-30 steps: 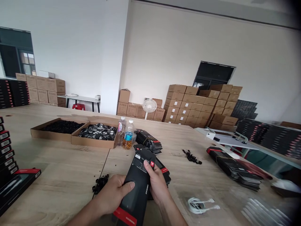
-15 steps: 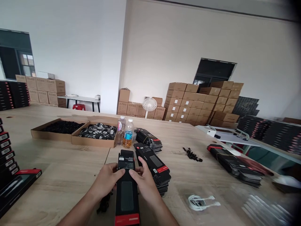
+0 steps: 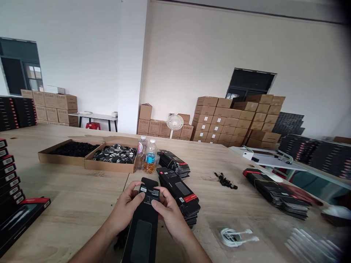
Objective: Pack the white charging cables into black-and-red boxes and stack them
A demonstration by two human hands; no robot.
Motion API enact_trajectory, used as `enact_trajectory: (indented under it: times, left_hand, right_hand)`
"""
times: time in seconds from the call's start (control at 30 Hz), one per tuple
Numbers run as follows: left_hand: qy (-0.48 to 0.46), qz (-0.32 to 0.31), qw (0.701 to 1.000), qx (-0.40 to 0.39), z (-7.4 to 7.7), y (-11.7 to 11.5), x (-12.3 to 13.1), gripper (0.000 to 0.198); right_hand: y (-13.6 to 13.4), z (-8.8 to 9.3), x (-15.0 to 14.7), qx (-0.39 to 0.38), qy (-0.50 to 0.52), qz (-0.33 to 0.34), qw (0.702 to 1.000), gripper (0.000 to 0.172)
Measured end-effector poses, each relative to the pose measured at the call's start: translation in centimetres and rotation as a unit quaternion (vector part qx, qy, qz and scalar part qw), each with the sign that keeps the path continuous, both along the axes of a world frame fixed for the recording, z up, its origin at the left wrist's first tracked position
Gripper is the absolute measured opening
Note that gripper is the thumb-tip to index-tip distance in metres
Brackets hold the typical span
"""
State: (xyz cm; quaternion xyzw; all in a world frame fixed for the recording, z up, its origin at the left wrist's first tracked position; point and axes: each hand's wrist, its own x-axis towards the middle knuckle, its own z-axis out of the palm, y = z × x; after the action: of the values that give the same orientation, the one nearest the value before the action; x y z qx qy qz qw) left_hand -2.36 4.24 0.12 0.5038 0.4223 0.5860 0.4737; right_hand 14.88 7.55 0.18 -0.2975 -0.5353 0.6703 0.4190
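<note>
The box (image 3: 144, 215) in a two-handed grip at its far end

The left hand (image 3: 125, 205) and right hand (image 3: 170, 213) grasp it from either side, thumbs on the printed face, fingers curled round the edges. It is held above the counter (image 3: 79, 197), its near end running out of view. The step in hand looks like handling the far end, where a flap (image 3: 150, 181) sticks out past the fingers; whether that end is open, I cannot tell. Any move on the flap would probably call for a light, even squeeze, so that the thin walls do not buckle.

The box is dark card, long and narrow, with a smooth, round-cornered window (image 3: 141, 239). Just to its right lies a stack (image 3: 177, 188) of similar flattened cartons, edges slightly fanned, a red band across the top one; behind it, a bundle (image 3: 174, 163) is strapped together. The counter is pale and wood-grained. Well to the right lies a coiled white cable (image 3: 231, 237); beyond the left hand, clear bottles (image 3: 150, 157) stand beside a shallow cardboard tray (image 3: 109, 166) heaped with dark, flat pieces
</note>
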Motion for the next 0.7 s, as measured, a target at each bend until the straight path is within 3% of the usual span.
enact_trajectory:
  times: [0.07,0.2,0.3,0.53,0.6,0.7]
  left_hand:
    - [-0.016,-0.023,1.000,0.004,0.3,-0.2,0.3,0.040]
    - [-0.051,-0.061,0.997,-0.013,1.0,-0.8,0.6,0.032]
    - [-0.022,-0.070,0.997,-0.006,1.3,-1.1,0.5,0.028]
    - [0.041,-0.085,0.995,0.006,0.9,-0.9,0.3,0.026]
    - [0.052,-0.086,0.995,0.006,0.9,-1.0,0.4,0.026]
    - [0.093,-0.101,0.990,0.020,1.0,-1.3,0.8,0.027]
  right_hand:
    - [0.3,-0.3,-0.2,0.026,-0.011,-0.051,0.998,0.035]
    - [1.3,-0.8,0.0,0.042,-0.004,-0.142,0.989,0.044]
    - [1.7,-0.6,0.5,0.050,-0.020,-0.142,0.988,0.047]
    - [1.8,0.3,1.5,0.152,-0.082,-0.140,0.975,0.028]
    - [1.7,0.4,1.6,0.127,-0.064,-0.124,0.982,0.031]
    - [1.5,0.5,1.6,0.004,0.008,-0.091,0.996,0.038]
